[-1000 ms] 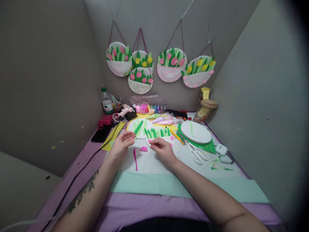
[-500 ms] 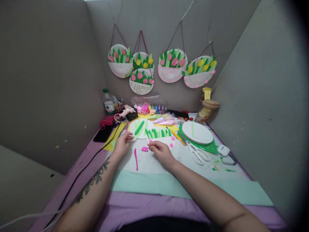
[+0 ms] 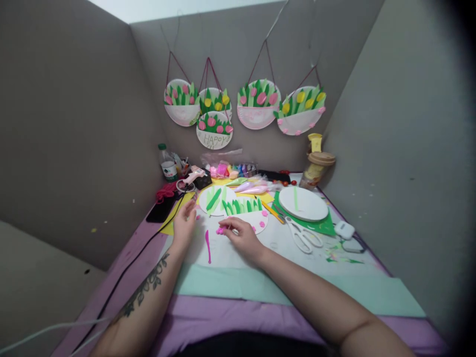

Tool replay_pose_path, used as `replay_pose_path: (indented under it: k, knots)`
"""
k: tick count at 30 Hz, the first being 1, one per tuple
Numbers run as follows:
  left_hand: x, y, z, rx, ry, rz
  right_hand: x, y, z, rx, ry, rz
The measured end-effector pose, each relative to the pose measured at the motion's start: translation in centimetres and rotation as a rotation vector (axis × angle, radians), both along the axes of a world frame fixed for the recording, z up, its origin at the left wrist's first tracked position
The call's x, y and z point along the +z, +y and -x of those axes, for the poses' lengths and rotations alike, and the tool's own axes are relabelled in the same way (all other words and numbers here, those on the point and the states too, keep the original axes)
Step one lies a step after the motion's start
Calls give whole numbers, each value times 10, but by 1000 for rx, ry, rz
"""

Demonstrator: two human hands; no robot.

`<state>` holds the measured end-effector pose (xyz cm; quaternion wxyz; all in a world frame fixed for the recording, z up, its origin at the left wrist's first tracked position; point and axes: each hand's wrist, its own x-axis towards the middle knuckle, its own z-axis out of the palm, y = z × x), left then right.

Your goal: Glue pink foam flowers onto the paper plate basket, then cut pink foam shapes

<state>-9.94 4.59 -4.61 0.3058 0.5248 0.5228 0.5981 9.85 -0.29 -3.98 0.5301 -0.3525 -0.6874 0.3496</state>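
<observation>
the right hand (image 3: 242,238) is hanging low over the white mat (image 3: 226,255), its thumb and fingers bending together at a cluster of pink balls (image 3: 220,231); the view is not showing whether it is gripping a ball or only touching one. the pink balls are lying just beside the near left edge of the half plate (image 3: 256,218), which is bearing green leaves (image 3: 238,205) and pink flowers (image 3: 264,213), and the right hand is partly covering that edge. the left hand (image 3: 185,224) is hanging to the left, its fingers loosely curling, a small pink piece (image 3: 198,217) showing beside them; whether it is holding anything is not showing clearly. a pink modelling knife (image 3: 208,245) is lying between the hands, a white plate (image 3: 204,199) with green strips (image 3: 214,198) is sitting behind, and white scissors (image 3: 290,225) are lying to the right.
</observation>
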Motion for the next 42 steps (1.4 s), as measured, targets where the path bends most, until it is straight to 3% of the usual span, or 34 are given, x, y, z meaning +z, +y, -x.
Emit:
replay_pose_path:
  k: [2,6,10,13,15,20,24,42]
  knots:
    - [13,-15,-20,-2,-221,47,4,-3,4,-7,-16,-75]
    - [32,-44,-64,-498,-894,503,11,-7,10,-27,-153,-368]
    - [26,-52,-81,-494,-1190,528,5,-11,11,-40,-373,-562]
    - [16,-48,-77,-511,-1222,539,-5,-14,9,41,-517,-643]
    - [15,-47,-72,-546,-1224,559,-8,-15,7,13,-583,-638]
    - [29,-49,-65,-499,-1226,552,-5,-18,3,43,-592,-734]
    - [37,-51,-65,-508,-1244,603,-1,-19,1,-45,-580,-735]
    - [38,-57,-69,-558,-1330,559,-5,-19,-2,-52,-600,-787]
